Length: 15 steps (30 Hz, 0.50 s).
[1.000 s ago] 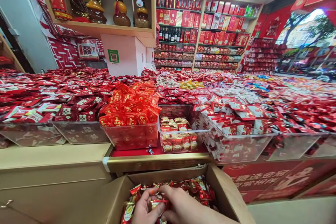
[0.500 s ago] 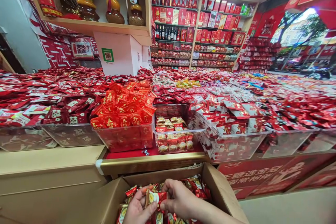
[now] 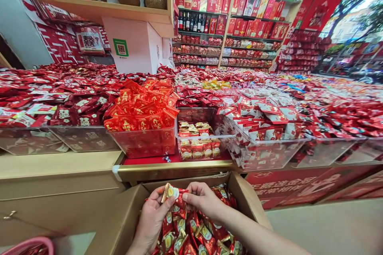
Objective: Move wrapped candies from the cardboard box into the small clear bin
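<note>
Between my two hands is a red and gold wrapped candy (image 3: 174,194), pinched at its left end by my left hand (image 3: 156,212) and at its right end by my right hand (image 3: 204,202). Both hands are over an open cardboard box (image 3: 250,202). Many similar loose candies (image 3: 206,234) fill the box below them. Beyond the box, a clear plastic bin (image 3: 206,137) holds rows of the same kind of red and gold candy, standing partly filled on the counter.
Left of that bin stands a clear bin heaped with bright red packets (image 3: 143,115). To its right is a bin of red and white packets (image 3: 263,131). A gold counter edge (image 3: 176,171) runs behind the box. A pink rim (image 3: 36,242) shows at lower left.
My hands have risen with the candy and hold it more clearly above the pile. The view has tilted down, showing more of the box's contents.
</note>
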Tool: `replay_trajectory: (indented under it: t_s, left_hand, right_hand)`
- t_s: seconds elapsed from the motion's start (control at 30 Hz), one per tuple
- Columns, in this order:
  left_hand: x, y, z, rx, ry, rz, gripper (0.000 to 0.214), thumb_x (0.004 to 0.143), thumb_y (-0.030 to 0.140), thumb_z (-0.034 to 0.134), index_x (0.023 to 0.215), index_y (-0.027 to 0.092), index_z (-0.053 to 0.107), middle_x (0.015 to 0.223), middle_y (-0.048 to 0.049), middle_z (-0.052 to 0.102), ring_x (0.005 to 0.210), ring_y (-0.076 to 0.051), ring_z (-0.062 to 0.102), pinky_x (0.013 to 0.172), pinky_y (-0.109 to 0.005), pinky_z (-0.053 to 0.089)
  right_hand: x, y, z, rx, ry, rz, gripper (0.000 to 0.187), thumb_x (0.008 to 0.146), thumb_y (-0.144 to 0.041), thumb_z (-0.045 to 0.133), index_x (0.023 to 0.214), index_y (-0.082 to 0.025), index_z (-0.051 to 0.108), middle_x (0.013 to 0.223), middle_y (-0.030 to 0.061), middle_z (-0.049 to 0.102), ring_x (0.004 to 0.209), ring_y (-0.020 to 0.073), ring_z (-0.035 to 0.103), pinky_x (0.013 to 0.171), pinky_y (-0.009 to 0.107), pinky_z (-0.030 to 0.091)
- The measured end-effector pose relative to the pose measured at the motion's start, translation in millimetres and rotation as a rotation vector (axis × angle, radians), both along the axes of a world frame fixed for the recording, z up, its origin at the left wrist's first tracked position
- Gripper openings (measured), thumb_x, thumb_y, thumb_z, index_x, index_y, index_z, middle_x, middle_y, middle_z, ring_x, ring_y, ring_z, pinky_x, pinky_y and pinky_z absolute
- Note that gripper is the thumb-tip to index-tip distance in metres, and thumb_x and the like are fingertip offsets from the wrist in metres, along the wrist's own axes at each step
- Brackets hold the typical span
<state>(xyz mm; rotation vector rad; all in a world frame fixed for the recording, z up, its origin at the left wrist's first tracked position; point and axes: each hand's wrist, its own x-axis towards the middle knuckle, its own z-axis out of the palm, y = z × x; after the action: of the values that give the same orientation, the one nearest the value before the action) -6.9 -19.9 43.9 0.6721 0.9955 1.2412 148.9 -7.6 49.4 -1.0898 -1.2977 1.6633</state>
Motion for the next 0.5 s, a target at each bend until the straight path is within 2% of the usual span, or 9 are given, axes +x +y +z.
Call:
replay_trajectory:
  t_s: [0.2, 0.37, 0.47, 0.5]
  left_hand:
    - [-0.8, -0.3, -3.3, 0.086, 0.135, -0.037, 0.032, 0.054, 0.023, 0.075, 0.082, 0.018, 0.061, 0.075, -0.0009, 0.07, 0.072, -0.018, 0.063, 0.07, -0.028, 0.048]
    - [-4.8, -0.8, -12.2, 0.087, 0.097, -0.117, 0.04, 0.059, 0.024, 0.072, 0.096, 0.02, 0.059, 0.082, -0.001, 0.07, 0.078, -0.018, 0.062, 0.072, -0.027, 0.047]
    - [-6.3, -0.5, -11.2, 0.016, 0.006, -0.129, 0.032, 0.057, 0.023, 0.074, 0.086, 0.019, 0.063, 0.068, 0.0022, 0.069, 0.059, -0.012, 0.06, 0.057, -0.022, 0.047]
    - [-6.8, -0.7, -9.2, -0.028, -0.067, -0.14, 0.03, 0.057, 0.027, 0.074, 0.085, 0.02, 0.064, 0.065, 0.0024, 0.068, 0.054, -0.011, 0.058, 0.052, -0.021, 0.045]
  right_hand:
    - [-3.1, -0.8, 1.1, 0.082, -0.03, -0.028, 0.039, 0.063, -0.051, 0.06, 0.066, -0.013, 0.05, 0.057, -0.0026, 0.052, 0.05, 0.0056, 0.04, 0.048, 0.018, 0.031]
    - [-1.2, -0.4, -5.8, 0.218, -0.202, -0.057, 0.033, 0.067, -0.045, 0.059, 0.063, -0.012, 0.056, 0.057, -0.0008, 0.054, 0.054, 0.0082, 0.045, 0.052, 0.02, 0.034]
    - [1.1, -1.2, -3.5, 0.32, -0.28, -0.067, 0.028, 0.068, -0.041, 0.06, 0.069, -0.013, 0.061, 0.063, 0.001, 0.06, 0.06, 0.0108, 0.05, 0.057, 0.021, 0.038]
    - [1.8, -1.4, -1.5, 0.375, -0.294, -0.066, 0.026, 0.069, -0.04, 0.059, 0.07, -0.014, 0.062, 0.066, 0.0016, 0.061, 0.063, 0.0116, 0.052, 0.059, 0.022, 0.039]
